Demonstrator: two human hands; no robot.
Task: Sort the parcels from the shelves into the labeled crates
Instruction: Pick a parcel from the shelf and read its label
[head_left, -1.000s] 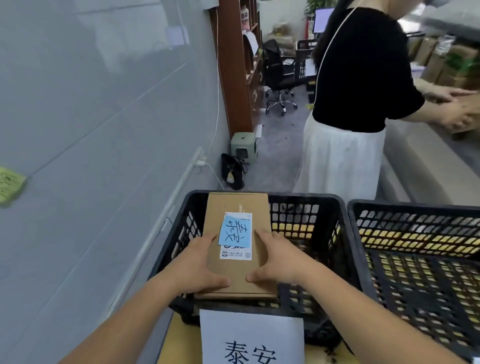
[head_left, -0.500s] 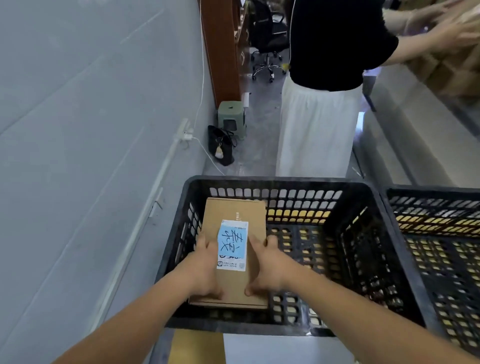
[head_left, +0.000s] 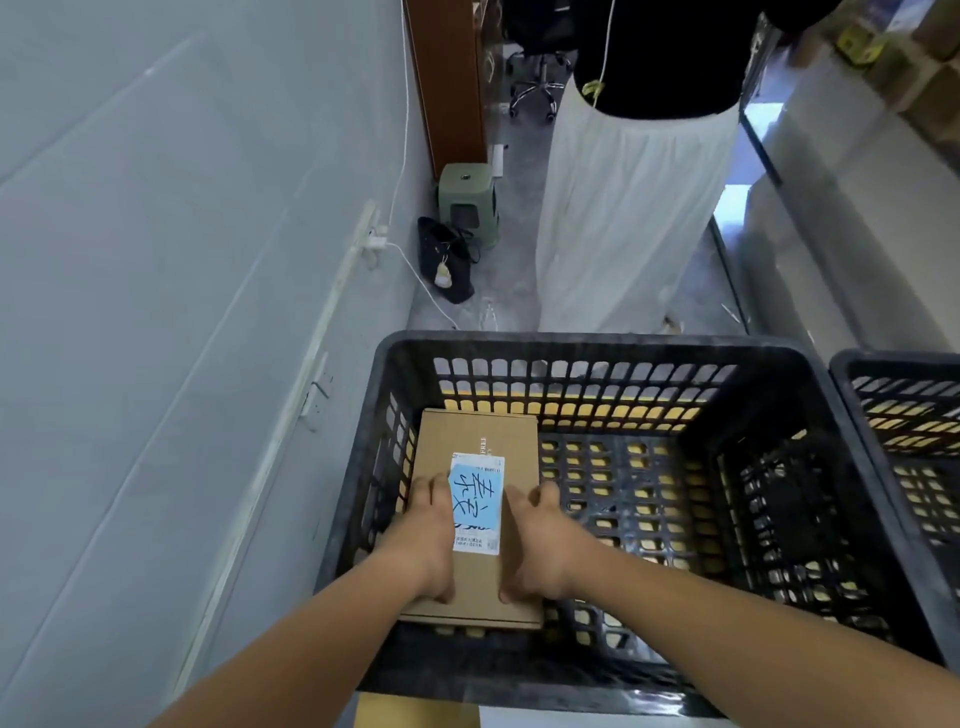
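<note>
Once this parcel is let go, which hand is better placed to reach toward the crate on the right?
Probably the right hand: it grips the parcel on the side facing the second crate. The left hand sits by the first crate's left wall.

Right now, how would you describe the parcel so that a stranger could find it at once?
Find the big black crate beside the grey wall. Along its left side lies a flat brown cardboard parcel, with the left hand and right hand holding it. It alone carries a blue note with handwriting.
</note>
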